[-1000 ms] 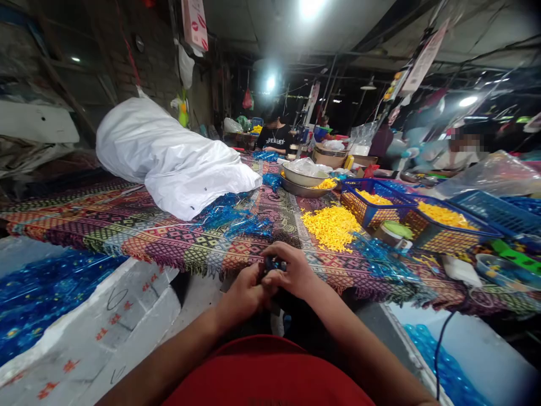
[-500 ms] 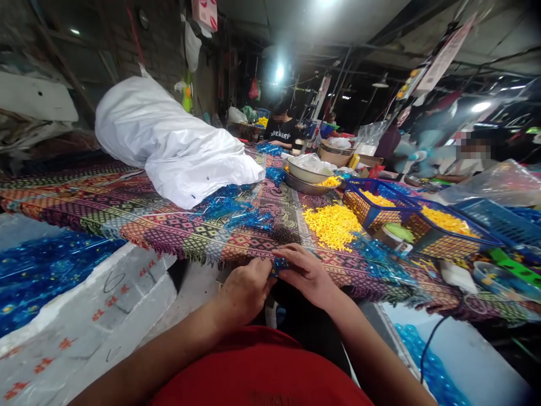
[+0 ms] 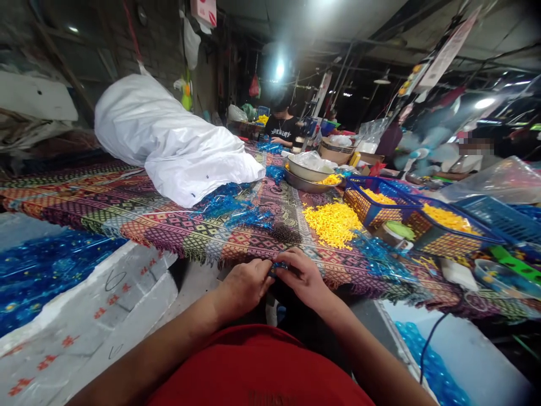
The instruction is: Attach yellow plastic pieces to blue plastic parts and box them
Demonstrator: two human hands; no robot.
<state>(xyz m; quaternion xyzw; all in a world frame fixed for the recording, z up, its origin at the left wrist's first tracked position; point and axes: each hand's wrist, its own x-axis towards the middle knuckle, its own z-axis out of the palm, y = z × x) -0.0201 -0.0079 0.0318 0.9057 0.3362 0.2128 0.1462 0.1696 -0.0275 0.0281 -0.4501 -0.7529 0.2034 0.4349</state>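
Carefully, the left hand [image 3: 245, 287] and right hand [image 3: 302, 277] curl closed, pinching a small glossy blue plastic piece [image 3: 278, 268] between them, just off the edge of the multicoloured woven cloth [image 3: 181, 242]; a loose pinch could drop it onto the grey floor [image 3: 194, 299].

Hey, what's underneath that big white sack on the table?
The white sack lies on a multicoloured woven cloth, with shiny blue plastic against its lower edge. Whatever lies directly beneath the sack is covered and cannot be seen.
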